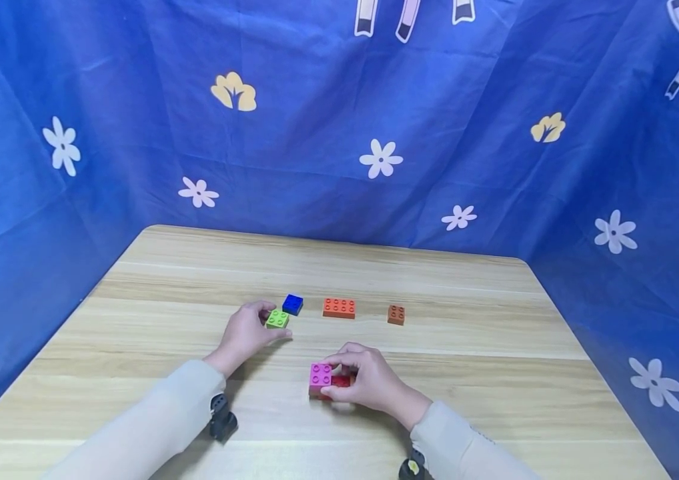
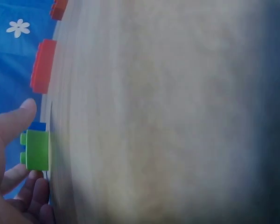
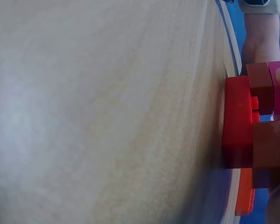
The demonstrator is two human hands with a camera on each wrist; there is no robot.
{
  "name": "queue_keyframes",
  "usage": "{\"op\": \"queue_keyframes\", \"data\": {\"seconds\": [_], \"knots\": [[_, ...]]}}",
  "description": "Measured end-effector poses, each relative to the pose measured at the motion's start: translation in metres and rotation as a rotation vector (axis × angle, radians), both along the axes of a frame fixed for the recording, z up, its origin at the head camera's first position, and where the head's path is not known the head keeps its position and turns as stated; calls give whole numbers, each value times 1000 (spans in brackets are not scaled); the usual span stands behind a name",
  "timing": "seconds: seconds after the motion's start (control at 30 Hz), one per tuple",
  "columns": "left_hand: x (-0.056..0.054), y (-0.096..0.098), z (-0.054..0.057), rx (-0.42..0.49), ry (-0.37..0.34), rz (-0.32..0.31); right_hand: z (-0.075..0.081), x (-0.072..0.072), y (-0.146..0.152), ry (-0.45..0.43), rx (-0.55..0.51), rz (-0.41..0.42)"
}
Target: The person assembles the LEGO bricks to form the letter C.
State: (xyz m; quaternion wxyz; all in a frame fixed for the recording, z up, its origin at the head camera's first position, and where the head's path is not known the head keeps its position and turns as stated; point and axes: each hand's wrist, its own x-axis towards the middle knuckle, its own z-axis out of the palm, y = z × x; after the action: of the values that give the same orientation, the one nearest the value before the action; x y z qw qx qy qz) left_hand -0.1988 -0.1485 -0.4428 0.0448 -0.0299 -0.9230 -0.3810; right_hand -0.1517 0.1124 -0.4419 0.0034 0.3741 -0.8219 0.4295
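With left hand [image 1: 248, 333], holding thumb and fingers apart around green block [image 1: 277, 319] on table [image 1: 495, 373]; cannot tell whether touching. Seeing, in left wrist view, a sliver of blue block [image 1: 293, 305] and loose brown block [image 1: 396, 315] cut off at top. With right hand [image 1: 372, 381], pinching pink block [image 1: 319, 377] atop one of two brown blocks [image 3: 268, 142] on red block [image 3: 238, 121], partly covered in head view.

Head view high, fwd/dn, wrist views close, tbl [image 1: 495, 400] shared
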Motion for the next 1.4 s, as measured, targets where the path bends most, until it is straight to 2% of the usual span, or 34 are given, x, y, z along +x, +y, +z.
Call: {"op": "queue_keyframes", "data": {"seconds": [0.13, 0.27, 0.47, 0.7, 0.87, 1.07, 1.27, 1.4], "knots": [[-1, 2, -1, -22, -3, 18, 0, 0, 0, -4, 6, 4], [-2, 1, -3, -29, -1, 9, 0, 0, 0, 7, 3, 7], [0, -10, -2, -8, -9, -43, -2, -1, -1, 19, -7, 14], [6, -25, -4, 83, 29, -179, -3, 0, 1, -18, -2, 7], [14, -26, 3, 174, 28, -285, -3, 0, 1, -17, -12, 7], [27, -15, 21, 261, 3, -400, -3, -1, 0, -15, -20, 9], [41, 2, 33, 268, 4, -503, -2, -1, 0, -34, -9, -2], [50, 13, 38, 265, -10, -548, -1, -1, 0, -28, -7, -1]]}}
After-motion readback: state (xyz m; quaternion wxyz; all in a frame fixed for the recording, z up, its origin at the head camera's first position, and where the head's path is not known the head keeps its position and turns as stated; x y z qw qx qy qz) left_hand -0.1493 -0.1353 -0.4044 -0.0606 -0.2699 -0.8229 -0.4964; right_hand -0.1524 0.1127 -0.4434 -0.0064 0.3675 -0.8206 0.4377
